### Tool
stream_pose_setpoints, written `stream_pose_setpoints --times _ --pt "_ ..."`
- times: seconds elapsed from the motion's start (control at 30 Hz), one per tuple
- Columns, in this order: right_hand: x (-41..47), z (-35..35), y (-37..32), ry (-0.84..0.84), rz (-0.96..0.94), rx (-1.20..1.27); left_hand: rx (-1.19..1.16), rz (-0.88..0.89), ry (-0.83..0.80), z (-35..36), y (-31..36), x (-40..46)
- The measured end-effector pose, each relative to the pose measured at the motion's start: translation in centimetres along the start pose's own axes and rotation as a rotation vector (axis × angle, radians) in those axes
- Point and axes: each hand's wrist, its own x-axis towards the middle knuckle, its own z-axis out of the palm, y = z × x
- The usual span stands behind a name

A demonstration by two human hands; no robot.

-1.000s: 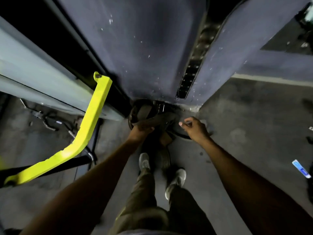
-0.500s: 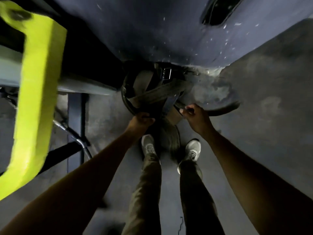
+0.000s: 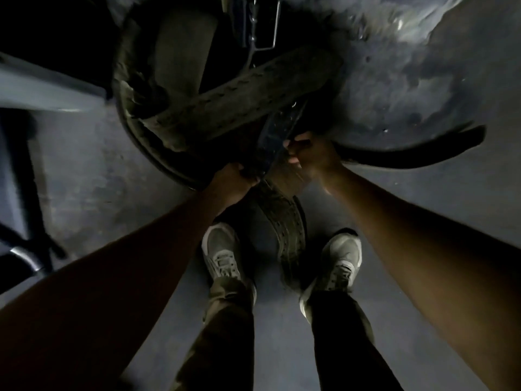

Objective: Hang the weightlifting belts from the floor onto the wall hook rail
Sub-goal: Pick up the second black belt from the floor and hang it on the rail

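Note:
A tangle of weightlifting belts lies on the dark floor against the wall base. A worn tan belt [image 3: 239, 105] crosses the pile, with a metal buckle [image 3: 265, 24] above it. My left hand [image 3: 232, 183] is closed on the near edge of the pile. My right hand [image 3: 308, 153] grips a dark belt [image 3: 408, 153] that curves off to the right. Another perforated belt end [image 3: 284, 221] runs down between my shoes. The wall hook rail is out of view.
My two grey shoes [image 3: 222, 255] [image 3: 338, 261] stand just behind the pile. A pale bench or frame edge [image 3: 48, 91] and dark metal legs [image 3: 25, 193] sit at the left. The scuffed wall base [image 3: 408, 52] rises behind the belts.
The view has dropped much closer to the floor and the yellow bar has left the frame. Both hands have closed on the belts; my right hand now grips the dark one.

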Motion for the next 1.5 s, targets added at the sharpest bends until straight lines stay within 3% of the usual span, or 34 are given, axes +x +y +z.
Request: stream_pose_setpoints --times 0.17,0.3,0.43,0.67,0.8,0.87,0.93,1.03,1.1,1.13,1.2,1.23,1.33,1.47,1.5 --pt "0.1 1.8 1.5 -0.03 0.027 0.158 0.056 0.074 0.107 1.9 -2.2 0.1" --pt "-4.4 1.0 1.2 -0.089 0.076 0.234 -0.229 0.092 0.145 -0.3 -1.6 -4.3" --pt "-8.4 -0.3 -2.5 -0.197 0.174 0.514 -0.451 0.191 0.134 -4.6 3.3 -9.3" --pt "-13.8 -3.6 -11.0 -0.056 0.147 0.891 -0.514 0.376 -0.083 -9.9 10.6 -17.0" --pt "-16.5 -5.7 -12.9 -0.045 0.106 0.92 -0.444 0.433 -0.199 -10.2 11.2 -21.2" --pt "-17.6 -6.4 -13.5 -0.035 0.066 0.929 -0.56 0.424 -0.123 -10.4 11.0 -22.4" --pt "-18.5 -6.6 -14.1 -0.023 0.071 0.952 -0.657 0.335 0.053 -10.9 10.7 -23.2" --pt "-19.4 -6.5 -14.9 -0.003 0.135 1.01 -0.504 0.076 0.424 -11.7 9.2 -22.4" --pt "-19.5 -6.6 -14.9 -0.004 0.185 1.071 -0.595 -0.125 0.576 -12.6 8.2 -21.3" --pt "-19.4 -6.7 -14.6 -0.002 0.205 1.087 -0.832 -0.184 0.518 -13.0 8.0 -20.5" --pt "-19.4 -6.9 -14.1 -0.039 0.241 1.114 -1.333 -0.207 0.111 -13.2 8.0 -19.4" --pt "-19.3 -6.9 -13.8 -0.043 0.264 1.117 -1.464 -0.197 -0.011 -13.2 8.2 -19.2" --pt "-18.7 -7.5 -13.9 -0.009 0.264 0.858 -1.432 -0.201 0.02 -12.9 9.3 -18.5" --pt "-15.7 -9.2 -14.4 0.234 0.107 -0.244 -1.338 -0.157 0.013 -10.7 10.2 -20.1" --pt "-15.1 -9.5 -15.1 0.275 0.041 -0.372 -1.304 -0.176 0.035 -9.7 10.1 -20.4"
